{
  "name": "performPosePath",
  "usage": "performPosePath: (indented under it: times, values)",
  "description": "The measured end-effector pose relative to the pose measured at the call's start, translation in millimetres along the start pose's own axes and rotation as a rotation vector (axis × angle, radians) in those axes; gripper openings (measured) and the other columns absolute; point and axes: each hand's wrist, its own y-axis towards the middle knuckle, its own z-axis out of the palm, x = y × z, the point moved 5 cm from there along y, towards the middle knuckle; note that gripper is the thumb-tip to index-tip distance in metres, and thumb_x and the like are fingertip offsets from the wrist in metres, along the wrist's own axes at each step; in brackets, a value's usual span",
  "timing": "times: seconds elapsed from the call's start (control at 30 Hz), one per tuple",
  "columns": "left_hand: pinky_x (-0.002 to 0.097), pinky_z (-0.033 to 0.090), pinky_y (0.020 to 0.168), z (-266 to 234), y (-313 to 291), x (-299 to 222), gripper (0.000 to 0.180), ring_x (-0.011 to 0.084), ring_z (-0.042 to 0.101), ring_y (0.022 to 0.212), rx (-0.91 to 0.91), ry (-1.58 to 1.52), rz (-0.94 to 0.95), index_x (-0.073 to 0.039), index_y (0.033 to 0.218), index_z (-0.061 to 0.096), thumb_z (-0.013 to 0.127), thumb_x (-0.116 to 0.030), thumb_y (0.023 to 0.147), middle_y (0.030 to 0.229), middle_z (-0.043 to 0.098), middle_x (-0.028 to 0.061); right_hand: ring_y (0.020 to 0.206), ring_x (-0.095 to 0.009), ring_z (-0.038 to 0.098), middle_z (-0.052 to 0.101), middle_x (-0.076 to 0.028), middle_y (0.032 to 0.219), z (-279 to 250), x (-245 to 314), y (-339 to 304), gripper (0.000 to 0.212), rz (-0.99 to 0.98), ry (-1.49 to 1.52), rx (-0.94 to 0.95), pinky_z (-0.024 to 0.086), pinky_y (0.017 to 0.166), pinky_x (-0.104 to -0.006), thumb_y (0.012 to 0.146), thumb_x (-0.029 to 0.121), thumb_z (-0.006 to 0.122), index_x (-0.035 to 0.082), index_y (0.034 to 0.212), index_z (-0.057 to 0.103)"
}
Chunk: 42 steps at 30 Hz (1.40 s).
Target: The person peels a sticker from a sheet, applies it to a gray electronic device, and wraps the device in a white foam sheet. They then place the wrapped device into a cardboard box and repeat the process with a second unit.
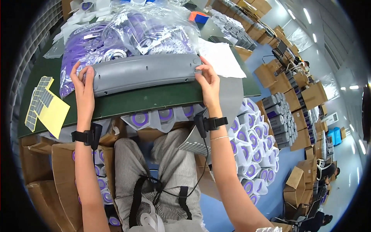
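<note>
A long grey cylinder with small dark holes along its side lies crosswise over the front of the green table. My left hand grips its left end, fingers at the back and thumb along the near side. At the opposite end, the thumb and fingers of my right hand are closed on the rim. Just behind the cylinder are clear plastic bags with purple and white items inside. A sheet of white paper lies beyond my right hand.
Yellow sheets with grey labels lie at the left edge of the green table. Cardboard boxes stand below on the left. White-wrapped cylinders with purple rings are stacked at the right. Farther right are more boxes and several people.
</note>
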Motion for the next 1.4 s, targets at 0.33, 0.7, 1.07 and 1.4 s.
performPosePath:
  times: [0.33, 0.7, 1.07, 1.4]
  values:
    - [0.0275, 0.037, 0.092, 3.8, 4.3, 0.1, 0.051, 0.0139, 0.054, 0.100, -0.124, 0.029, -0.031, -0.002, 0.132, 0.041, 0.059, -0.033, 0.094, 0.108, 0.062, 0.0089, 0.117, -0.025, 0.053, 0.047, -0.016, 0.137, 4.6, -6.3, 0.3, 0.035, -0.074, -0.100, -0.063, 0.050, 0.092, -0.0353, 0.076, 0.002, 0.075, 0.001, 0.108, 0.059]
    - [0.0261, 0.039, 0.089, -0.1, 5.7, 4.3, 0.042, 0.0128, 0.055, 0.095, -0.122, 0.068, -0.044, -0.003, 0.123, 0.052, 0.059, -0.033, 0.094, 0.103, 0.063, 0.0094, 0.075, -0.007, 0.053, 0.058, -0.016, 0.129, 10.1, 4.6, -7.3, 0.037, -0.119, -0.345, -0.165, 0.046, 0.070, -0.0194, 0.077, 0.006, 0.076, -0.002, 0.111, 0.064]
    - [0.0266, 0.041, 0.087, -1.5, 6.6, 6.2, 0.037, 0.0134, 0.055, 0.094, -0.116, 0.057, 0.013, -0.003, 0.115, 0.058, 0.059, -0.033, 0.094, 0.102, 0.063, 0.0081, 0.124, -0.025, 0.046, 0.043, -0.020, 0.139, 5.6, -4.7, 8.9, 0.064, 0.201, -0.178, -0.043, 0.030, 0.107, -0.0318, 0.097, 0.042, 0.049, 0.003, 0.145, 0.031]
    - [0.0257, 0.039, 0.089, -2.5, 7.5, 10.9, 0.039, 0.0135, 0.054, 0.095, -0.080, -0.020, 0.009, -0.001, 0.117, 0.057, 0.060, -0.032, 0.093, 0.102, 0.062, 0.0065, 0.123, -0.021, 0.045, 0.051, -0.015, 0.133, 14.2, -9.0, 4.9, 0.061, 0.300, -0.141, 0.061, 0.030, 0.105, -0.0289, 0.097, 0.043, 0.049, 0.002, 0.140, 0.040]
